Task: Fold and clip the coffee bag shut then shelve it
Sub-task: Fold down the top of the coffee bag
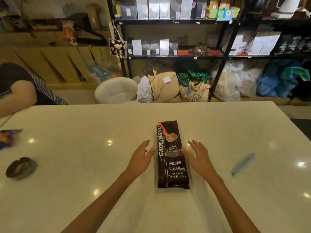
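A dark brown coffee bag [171,158] lies flat on the white table [84,165], its top end pointing away from me. My left hand [140,158] hovers just left of the bag, fingers spread, holding nothing. My right hand [198,157] is open on the bag's right side, its fingertips at the bag's edge. A light blue bag clip [242,163] lies on the table to the right, apart from both hands. Black metal shelves [175,56] with several coffee bags stand beyond the table.
A round dark tin [21,168] and a purple wrapper [8,137] lie at the table's left. Another person's arm [18,93] rests at the far left. A white stool [116,89] and sacks [176,84] sit on the floor before the shelves.
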{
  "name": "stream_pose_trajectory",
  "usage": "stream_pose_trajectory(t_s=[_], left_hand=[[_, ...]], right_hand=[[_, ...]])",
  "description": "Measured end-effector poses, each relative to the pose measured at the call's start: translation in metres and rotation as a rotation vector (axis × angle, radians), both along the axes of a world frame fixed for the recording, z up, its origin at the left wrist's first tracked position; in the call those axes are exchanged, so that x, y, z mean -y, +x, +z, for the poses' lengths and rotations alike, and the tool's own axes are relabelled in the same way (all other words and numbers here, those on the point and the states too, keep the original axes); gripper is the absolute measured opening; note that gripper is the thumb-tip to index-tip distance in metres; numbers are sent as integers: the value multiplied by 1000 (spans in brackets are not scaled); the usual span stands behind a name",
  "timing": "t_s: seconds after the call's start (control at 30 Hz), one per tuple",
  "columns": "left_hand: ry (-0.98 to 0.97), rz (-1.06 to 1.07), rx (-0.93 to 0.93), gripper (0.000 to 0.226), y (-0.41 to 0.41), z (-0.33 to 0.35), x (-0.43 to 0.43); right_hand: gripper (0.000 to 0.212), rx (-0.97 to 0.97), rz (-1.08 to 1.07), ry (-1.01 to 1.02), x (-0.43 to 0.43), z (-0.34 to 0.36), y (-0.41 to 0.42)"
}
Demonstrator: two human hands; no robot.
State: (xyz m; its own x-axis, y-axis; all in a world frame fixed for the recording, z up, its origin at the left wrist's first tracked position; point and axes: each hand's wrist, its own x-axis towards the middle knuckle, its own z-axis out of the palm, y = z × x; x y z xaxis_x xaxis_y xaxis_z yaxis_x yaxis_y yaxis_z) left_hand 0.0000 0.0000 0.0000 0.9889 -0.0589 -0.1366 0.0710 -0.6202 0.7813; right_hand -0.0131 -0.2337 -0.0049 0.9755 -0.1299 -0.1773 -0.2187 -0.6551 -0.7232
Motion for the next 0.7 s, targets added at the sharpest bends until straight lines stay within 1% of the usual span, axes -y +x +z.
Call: stream_pose_trajectory(t_s=[0.07,0.1,0.17,0.23,0.3,0.4,0.47,0.57,0.67,0.7], left_hand=[[-241,22,-131,49,6,4,17],[-350,31,-172,40,8,5,24],[-553,111,-234,25,12,8,33],[-678,169,-276,23,12,12,33],[-700,131,-239,24,9,29,34],[-684,50,-76,19,0,56,35],[-640,3,14,11,-8,65,33],[-572,-21,83,5,-18,67,30],[-539,30,151,3,-22,66,30],[-545,61,159,4,-23,66,31]], right_hand=[[64,-31,18,12,-12,-1,2],[60,-39,-2,63,-17,-3,2],[49,-24,-115,293,-23,-3,-3],[27,52,-224,496,-24,4,-10],[13,122,-271,597,-23,16,-18],[9,257,-256,660,-22,35,-27],[8,303,-226,614,-19,39,-31],[4,348,-168,487,-14,37,-36],[4,406,-143,377,-11,35,-37],[9,418,-139,371,-13,35,-37]])
